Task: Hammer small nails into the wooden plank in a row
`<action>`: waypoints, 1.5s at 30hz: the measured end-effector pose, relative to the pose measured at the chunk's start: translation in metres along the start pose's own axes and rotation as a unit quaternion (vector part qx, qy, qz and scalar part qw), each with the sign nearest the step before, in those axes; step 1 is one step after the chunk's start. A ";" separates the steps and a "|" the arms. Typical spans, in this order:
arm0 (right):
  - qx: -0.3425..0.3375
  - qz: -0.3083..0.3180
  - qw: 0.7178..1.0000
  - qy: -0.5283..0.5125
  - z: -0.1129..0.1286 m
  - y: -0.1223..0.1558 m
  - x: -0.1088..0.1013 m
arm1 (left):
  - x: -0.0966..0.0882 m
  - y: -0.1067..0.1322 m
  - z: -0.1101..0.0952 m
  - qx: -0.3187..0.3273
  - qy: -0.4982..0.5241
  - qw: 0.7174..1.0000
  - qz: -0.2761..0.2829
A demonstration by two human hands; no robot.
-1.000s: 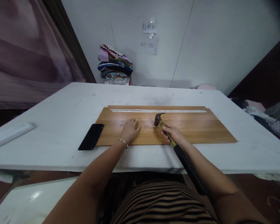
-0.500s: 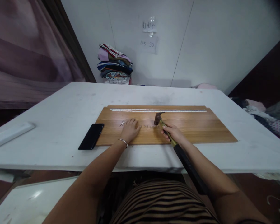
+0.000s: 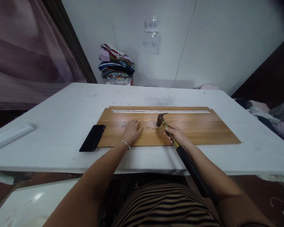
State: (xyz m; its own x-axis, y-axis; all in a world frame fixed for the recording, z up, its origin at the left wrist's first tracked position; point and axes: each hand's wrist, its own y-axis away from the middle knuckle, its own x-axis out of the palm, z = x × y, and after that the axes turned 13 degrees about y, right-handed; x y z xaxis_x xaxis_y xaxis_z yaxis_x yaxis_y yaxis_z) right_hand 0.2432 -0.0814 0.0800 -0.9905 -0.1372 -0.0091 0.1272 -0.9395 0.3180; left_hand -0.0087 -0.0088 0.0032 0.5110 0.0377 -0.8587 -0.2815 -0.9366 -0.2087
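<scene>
A claw hammer (image 3: 171,137) with a rusty head and black grip is held in my right hand (image 3: 177,135), fingers wrapped round the handle close to the head. Its head hangs over the wooden board (image 3: 203,129), at the right end of a short row of nails (image 3: 149,127). Whether it touches a nail I cannot tell. Flat on the board, left of that row, lies my left hand (image 3: 132,130) with its fingers stretched out. Loose nails (image 3: 123,125) lie just beyond its left side.
Two white measuring strips (image 3: 161,111) run along the board's far edge. A black phone (image 3: 92,138) overlaps its left edge. On the white table (image 3: 61,110) a long white object (image 3: 11,136) lies at far left. Folded cloths (image 3: 117,64) are stacked by the wall.
</scene>
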 end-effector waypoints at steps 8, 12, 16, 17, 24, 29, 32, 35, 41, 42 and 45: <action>0.014 -0.002 1.000 0.004 -0.002 0.000 0.000 | 0.000 0.000 0.000 -0.008 0.005 1.000 0.006; 0.007 0.001 1.000 0.000 -0.001 0.000 -0.001 | 0.000 0.000 0.000 -0.007 0.006 1.000 0.002; -0.003 0.003 1.000 -0.003 0.001 0.001 -0.001 | -0.001 0.000 -0.001 -0.004 0.007 1.000 0.003; -0.005 0.005 1.000 -0.002 0.001 0.001 -0.001 | -0.001 0.000 -0.001 -0.004 0.006 1.000 0.003; 0.002 0.007 1.000 0.005 -0.004 0.000 -0.001 | -0.002 0.000 -0.002 -0.006 0.000 1.000 0.006; 0.001 0.007 1.000 -0.001 -0.001 0.000 -0.001 | -0.002 0.000 -0.002 -0.009 0.001 1.000 0.006; -0.005 0.001 1.000 -0.008 0.002 0.001 0.000 | -0.002 0.000 -0.001 -0.005 0.006 1.000 0.003; -0.003 0.008 1.000 -0.003 0.002 0.001 0.000 | -0.001 0.000 0.000 0.000 0.013 1.000 0.001; 0.006 0.004 1.000 0.005 -0.004 -0.002 -0.001 | 0.000 0.000 -0.001 -0.005 0.008 1.000 0.000; 0.007 0.003 1.000 0.006 -0.005 -0.002 -0.001 | -0.001 0.000 -0.001 -0.006 0.006 1.000 0.000; 0.005 0.002 1.000 0.006 -0.003 -0.002 -0.001 | -0.002 0.000 -0.002 -0.007 0.002 1.000 0.003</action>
State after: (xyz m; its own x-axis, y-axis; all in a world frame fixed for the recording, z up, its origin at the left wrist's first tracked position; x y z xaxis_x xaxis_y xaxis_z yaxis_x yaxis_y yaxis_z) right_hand 0.2437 -0.0807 0.0762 -0.9893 -0.1446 -0.0191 0.1305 -0.9360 0.3269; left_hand -0.0077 -0.0094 0.0057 0.5123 0.0305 -0.8582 -0.2735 -0.9416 -0.1967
